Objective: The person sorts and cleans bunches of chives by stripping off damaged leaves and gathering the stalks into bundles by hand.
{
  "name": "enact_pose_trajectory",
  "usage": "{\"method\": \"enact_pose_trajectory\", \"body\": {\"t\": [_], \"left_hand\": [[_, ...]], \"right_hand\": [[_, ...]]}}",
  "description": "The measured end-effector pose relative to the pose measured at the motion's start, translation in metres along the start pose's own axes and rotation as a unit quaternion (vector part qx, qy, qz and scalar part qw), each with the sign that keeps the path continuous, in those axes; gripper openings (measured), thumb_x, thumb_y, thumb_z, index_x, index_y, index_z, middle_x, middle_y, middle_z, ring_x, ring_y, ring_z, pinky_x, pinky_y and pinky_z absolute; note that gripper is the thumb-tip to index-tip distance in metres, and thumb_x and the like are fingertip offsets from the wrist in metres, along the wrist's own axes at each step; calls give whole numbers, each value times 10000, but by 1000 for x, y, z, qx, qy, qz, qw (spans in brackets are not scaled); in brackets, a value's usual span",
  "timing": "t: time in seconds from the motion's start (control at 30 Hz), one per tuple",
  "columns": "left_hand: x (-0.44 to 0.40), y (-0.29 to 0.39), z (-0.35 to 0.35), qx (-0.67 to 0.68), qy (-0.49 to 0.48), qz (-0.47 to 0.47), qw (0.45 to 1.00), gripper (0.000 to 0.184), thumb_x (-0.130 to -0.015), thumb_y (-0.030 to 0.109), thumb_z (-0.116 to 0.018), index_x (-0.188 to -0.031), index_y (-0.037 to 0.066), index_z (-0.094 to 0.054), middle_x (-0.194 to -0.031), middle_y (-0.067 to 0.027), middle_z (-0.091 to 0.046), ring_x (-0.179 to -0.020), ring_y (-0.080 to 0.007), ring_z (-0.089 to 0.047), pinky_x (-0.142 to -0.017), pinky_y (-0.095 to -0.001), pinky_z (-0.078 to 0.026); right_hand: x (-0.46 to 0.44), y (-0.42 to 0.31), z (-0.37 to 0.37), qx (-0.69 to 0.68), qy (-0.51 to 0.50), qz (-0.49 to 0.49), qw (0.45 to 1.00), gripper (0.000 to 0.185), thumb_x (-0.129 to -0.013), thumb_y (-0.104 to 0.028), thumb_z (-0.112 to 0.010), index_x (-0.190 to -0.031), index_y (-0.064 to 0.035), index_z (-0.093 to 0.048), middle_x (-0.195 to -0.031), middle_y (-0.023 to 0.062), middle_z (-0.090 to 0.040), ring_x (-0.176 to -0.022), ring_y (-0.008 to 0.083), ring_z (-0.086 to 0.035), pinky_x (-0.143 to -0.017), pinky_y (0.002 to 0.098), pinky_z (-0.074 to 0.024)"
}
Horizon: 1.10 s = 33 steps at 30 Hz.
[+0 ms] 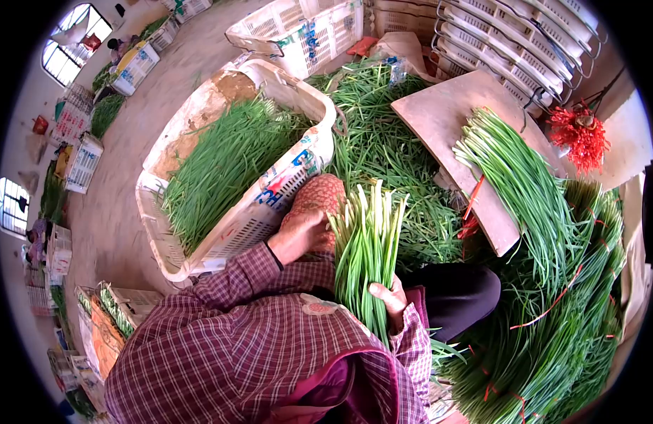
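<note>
My right hand (390,298) is closed around a bundle of garlic chives (369,261), thumb across the green stems. The pale cut ends point up and away from me, and the leaves run down toward my lap. Just left of the bundle is my left hand (296,237), over my patterned knee (318,194). Its fingers are bent together close to the pale stems; what they hold, if anything, is hidden. To the right, a larger pile of chives (506,166) lies across a slanted board (453,106), pale ends toward the upper left.
A white plastic crate (252,198) with loose chives stands at my left. Loose greens (390,148) cover the floor ahead. Tied chive bundles (538,353) lie at lower right. Red ties (579,134) hang at right, near stacked crates (503,49). Other people sit far left.
</note>
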<state>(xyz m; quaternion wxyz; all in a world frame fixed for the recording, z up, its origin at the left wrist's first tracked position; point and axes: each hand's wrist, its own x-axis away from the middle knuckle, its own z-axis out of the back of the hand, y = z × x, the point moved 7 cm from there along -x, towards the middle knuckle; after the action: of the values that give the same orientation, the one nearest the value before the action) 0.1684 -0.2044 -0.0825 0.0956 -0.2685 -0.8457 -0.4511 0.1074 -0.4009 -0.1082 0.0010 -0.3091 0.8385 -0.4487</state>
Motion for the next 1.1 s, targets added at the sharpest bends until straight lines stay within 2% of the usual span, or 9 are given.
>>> {"method": "enact_pose_trajectory", "body": {"t": [0.03,0.07,0.17,0.23,0.3,0.5,0.8,0.87,1.1], "left_hand": [[5,-22,-13,83,-41,50,994,705,-803,443,-639,-1325,53,-370,-1351,-91,-409,-1185,-199,-425,-987,-365,-333],[5,-31,-23,76,-29,21,996,691,-789,454,-649,-1304,64,-405,-1327,-79,-440,-1182,-198,-430,-991,-368,-326],[9,-2,-65,-72,-14,-70,995,576,-793,294,-677,-1267,53,-455,-1219,-55,-531,-1119,-185,-477,-985,-347,-330],[-4,4,-58,17,38,-59,997,401,-806,139,-647,-1175,28,-535,-1112,-44,-592,-1049,-141,-522,-950,-317,-364],[-8,15,-60,1,37,-97,995,356,-808,101,-635,-1146,23,-554,-1070,-43,-610,-996,-129,-554,-908,-292,-405],[-8,24,-60,-66,50,-150,985,309,-807,57,-609,-1109,11,-568,-1023,-45,-626,-897,-109,-591,-806,-258,-461],[-5,43,-63,-171,40,-226,958,320,-832,62,-574,-1143,13,-519,-1052,-12,-593,-942,-85,-545,-851,-244,-426],[-5,44,-62,-196,44,-242,949,386,-807,-6,-587,-1182,16,-499,-1074,-49,-576,-1011,-119,-543,-875,-256,-440],[-6,40,-67,-141,45,-176,973,411,-799,-15,-607,-1190,7,-481,-1065,-53,-603,-950,-128,-589,-884,-274,-461]], "right_hand": [[-1,1,-1,0,-3,-3,1000,592,-751,-113,-712,-1268,-34,-436,-1138,54,-573,-1041,172,-534,-938,333,-397],[0,0,-4,-3,-4,-4,1000,588,-751,-115,-712,-1265,-32,-438,-1133,54,-575,-1032,171,-539,-930,331,-404],[2,0,-7,1,-4,-13,1000,575,-753,-118,-707,-1256,-26,-444,-1116,58,-583,-1009,170,-551,-908,324,-421],[3,0,-6,-7,-6,-3,1000,570,-753,-122,-704,-1252,-23,-447,-1114,57,-584,-1008,170,-552,-904,323,-422],[3,-2,-6,-6,-4,3,1000,560,-755,-123,-700,-1247,-23,-452,-1112,57,-585,-1008,171,-552,-905,326,-422],[3,1,-7,-21,-12,-6,1000,550,-754,-122,-701,-1241,-28,-463,-1111,50,-587,-1010,169,-550,-911,323,-414],[4,-5,-5,-17,-16,15,1000,564,-747,-134,-711,-1238,-16,-460,-1120,57,-583,-1016,168,-546,-918,326,-408],[4,-3,-4,-9,-11,9,1000,571,-744,-147,-717,-1237,-15,-461,-1121,57,-583,-1015,171,-548,-919,328,-407],[5,-4,-5,-14,-5,13,1000,571,-739,-154,-722,-1230,-14,-468,-1114,58,-586,-1013,171,-548,-920,327,-407]]}}
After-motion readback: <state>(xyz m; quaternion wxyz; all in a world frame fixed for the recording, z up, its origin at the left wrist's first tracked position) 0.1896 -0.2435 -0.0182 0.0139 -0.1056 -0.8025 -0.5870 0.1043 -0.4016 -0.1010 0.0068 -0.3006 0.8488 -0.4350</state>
